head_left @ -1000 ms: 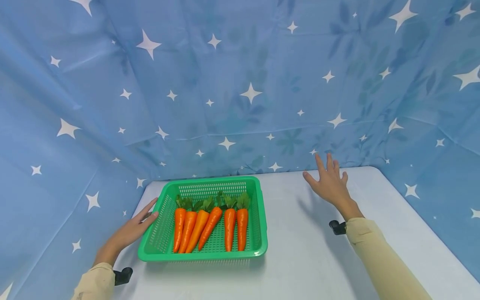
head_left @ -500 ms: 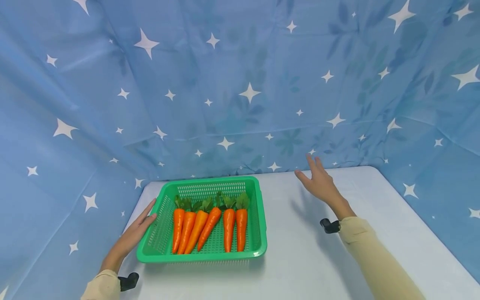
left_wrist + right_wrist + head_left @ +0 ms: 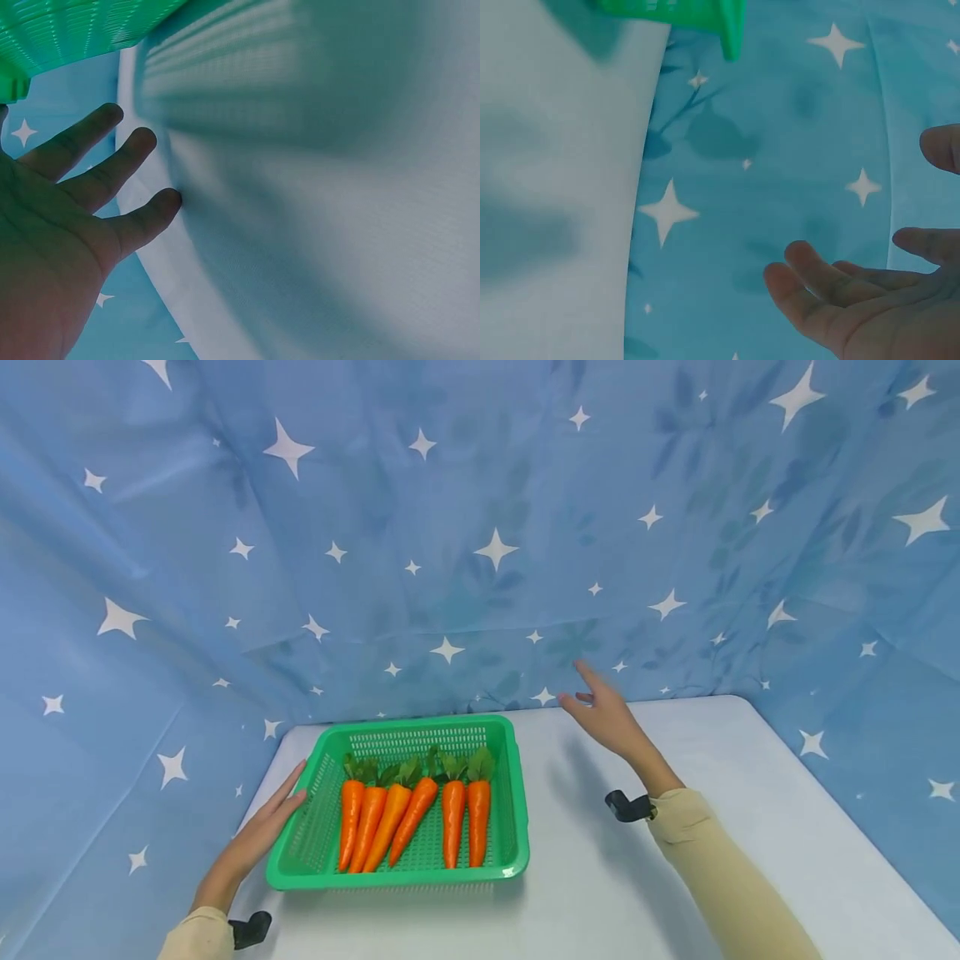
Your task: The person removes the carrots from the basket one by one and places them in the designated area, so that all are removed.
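A green plastic basket with slotted walls stands at the left of the table, with several orange carrots inside. Their green tops point to the back wall; two lie apart from the others on the right. My left hand is at the basket's left rim, fingertips along its edge; the left wrist view shows three fingers straight and spread beside it. My right hand hovers beyond the basket's right back corner, holding nothing. Its fingers are loosely bent in the right wrist view.
A white table carries the basket. Blue cloth printed with white stars hangs behind it and along both sides. Each wrist wears a small black mount at the cuff of a beige sleeve.
My right hand has moved left toward the basket, its spread fingers drawing closer together. My left hand stays at the rim while its forearm shifts a little. The carrots keep their arrangement.
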A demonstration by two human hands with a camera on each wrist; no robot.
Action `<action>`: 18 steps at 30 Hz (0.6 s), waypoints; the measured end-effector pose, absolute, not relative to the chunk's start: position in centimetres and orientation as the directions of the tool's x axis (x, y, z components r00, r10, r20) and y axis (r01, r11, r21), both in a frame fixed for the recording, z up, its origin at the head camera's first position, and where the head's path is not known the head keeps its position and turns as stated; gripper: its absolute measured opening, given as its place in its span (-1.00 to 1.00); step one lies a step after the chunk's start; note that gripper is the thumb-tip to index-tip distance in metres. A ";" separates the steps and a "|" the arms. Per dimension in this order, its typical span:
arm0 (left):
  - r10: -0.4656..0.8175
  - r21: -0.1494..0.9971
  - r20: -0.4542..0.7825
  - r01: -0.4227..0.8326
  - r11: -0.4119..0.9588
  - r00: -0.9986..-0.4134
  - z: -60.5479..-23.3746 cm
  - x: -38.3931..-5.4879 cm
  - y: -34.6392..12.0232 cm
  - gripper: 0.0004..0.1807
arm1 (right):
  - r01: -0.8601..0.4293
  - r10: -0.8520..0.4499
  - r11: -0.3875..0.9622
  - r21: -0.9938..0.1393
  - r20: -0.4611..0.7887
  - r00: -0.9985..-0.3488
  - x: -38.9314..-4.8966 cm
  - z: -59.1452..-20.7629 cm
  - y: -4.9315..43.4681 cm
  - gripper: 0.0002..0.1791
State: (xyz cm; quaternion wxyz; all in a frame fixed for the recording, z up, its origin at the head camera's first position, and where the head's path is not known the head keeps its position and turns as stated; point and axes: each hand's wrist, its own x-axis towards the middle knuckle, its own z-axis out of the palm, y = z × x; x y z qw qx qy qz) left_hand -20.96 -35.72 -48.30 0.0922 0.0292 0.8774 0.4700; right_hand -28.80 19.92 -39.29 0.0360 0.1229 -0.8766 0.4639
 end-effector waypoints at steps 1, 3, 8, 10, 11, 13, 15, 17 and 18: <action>0.137 0.830 -0.135 -0.037 0.556 -0.981 -48.3 -20.9 -35.7 -0.23 | -0.243 -0.186 0.522 -0.818 0.169 -0.968 -28.7 -39.4 19.6 -0.13; 0.136 0.831 -0.133 -0.036 0.555 -0.982 -48.4 -20.8 -35.8 -0.24 | -0.230 -0.191 0.486 -0.843 0.154 -0.969 -28.4 -39.3 18.8 -0.14; 0.135 0.834 -0.126 -0.032 0.551 -0.983 -48.5 -20.8 -36.1 -0.24 | -0.225 -0.215 0.437 -0.871 0.142 -0.966 -28.4 -39.1 16.4 -0.19; 0.138 0.839 -0.132 -0.037 0.542 -0.982 -48.5 -20.9 -36.1 -0.24 | -0.226 -0.223 0.429 -0.875 0.140 -0.965 -28.4 -39.2 15.6 -0.21; 0.141 0.842 -0.136 -0.039 0.538 -0.981 -48.5 -20.9 -36.1 -0.24 | -0.224 -0.229 0.422 -0.879 0.136 -0.964 -28.3 -39.3 15.2 -0.22; 0.144 0.847 -0.139 -0.043 0.530 -0.980 -48.7 -20.9 -36.0 -0.23 | -0.226 -0.243 0.409 -0.884 0.133 -0.961 -28.3 -39.5 14.4 -0.24; 0.143 0.847 -0.136 -0.041 0.531 -0.980 -48.8 -20.9 -36.0 -0.24 | -0.225 -0.253 0.398 -0.889 0.130 -0.959 -28.3 -39.7 13.6 -0.26; 0.141 0.845 -0.130 -0.035 0.533 -0.981 -48.9 -20.9 -36.0 -0.24 | -0.215 -0.261 0.382 -0.899 0.118 -0.958 -28.2 -39.8 12.8 -0.27; 0.141 0.846 -0.125 -0.032 0.533 -0.982 -48.9 -20.9 -36.0 -0.25 | -0.213 -0.267 0.379 -0.901 0.114 -0.957 -28.2 -39.8 12.3 -0.27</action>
